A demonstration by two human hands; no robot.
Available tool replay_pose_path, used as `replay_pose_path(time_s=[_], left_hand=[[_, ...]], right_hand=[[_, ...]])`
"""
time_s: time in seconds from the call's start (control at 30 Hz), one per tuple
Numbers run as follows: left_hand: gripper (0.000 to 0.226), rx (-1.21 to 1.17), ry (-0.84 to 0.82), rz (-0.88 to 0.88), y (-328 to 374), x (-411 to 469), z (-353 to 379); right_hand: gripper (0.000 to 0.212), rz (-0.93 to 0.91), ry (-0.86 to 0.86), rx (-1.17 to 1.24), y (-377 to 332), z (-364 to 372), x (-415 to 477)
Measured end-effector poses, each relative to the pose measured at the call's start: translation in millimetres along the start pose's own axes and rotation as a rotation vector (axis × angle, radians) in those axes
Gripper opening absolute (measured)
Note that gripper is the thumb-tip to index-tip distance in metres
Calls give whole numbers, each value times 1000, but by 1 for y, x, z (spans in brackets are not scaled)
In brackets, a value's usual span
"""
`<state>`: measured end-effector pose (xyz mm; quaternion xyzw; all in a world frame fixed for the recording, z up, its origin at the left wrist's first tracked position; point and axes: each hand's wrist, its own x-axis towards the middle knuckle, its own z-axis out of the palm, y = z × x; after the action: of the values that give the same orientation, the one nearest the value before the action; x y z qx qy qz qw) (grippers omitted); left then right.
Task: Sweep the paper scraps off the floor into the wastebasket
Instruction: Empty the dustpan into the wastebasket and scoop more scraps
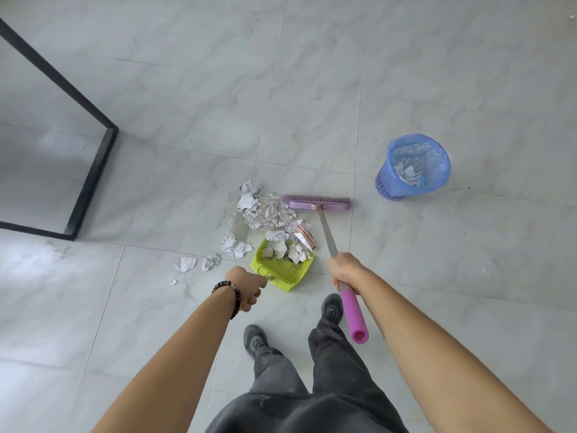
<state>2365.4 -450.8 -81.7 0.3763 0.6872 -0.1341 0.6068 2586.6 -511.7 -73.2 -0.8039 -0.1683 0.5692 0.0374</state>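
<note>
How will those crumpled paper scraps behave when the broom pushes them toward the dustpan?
Probably light: the paper scraps lie loosely piled, so they may scatter. Crumpled, they look springy, so some may bounce past the dustpan.

Pale marbled floor tiles (312,73), black frame (90,179)

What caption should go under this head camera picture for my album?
Left hand grips a green dustpan, right hand a purple broom beside the paper scraps, blue wastebasket nearby.

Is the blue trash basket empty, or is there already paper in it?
Not empty. The blue wastebasket stands upright, and a few torn paper scraps lie at its bottom; most of its liner shows bare.
</note>
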Motion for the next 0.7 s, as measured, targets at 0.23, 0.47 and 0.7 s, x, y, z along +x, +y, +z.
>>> replay_pose_path(time_s=[0.23, 0.47, 0.7], left_hand=[[8, -17, -19, -5, 4, 3, 4], [17, -6, -44, 8, 14, 0, 20], [17, -4, -41, 17, 4, -6, 19]], right_hand=[[42, 47, -170, -187, 46, 16, -33], [28, 197, -278, 166, 55, -40, -62], [30, 288, -235, 428, 56, -93, -81]])
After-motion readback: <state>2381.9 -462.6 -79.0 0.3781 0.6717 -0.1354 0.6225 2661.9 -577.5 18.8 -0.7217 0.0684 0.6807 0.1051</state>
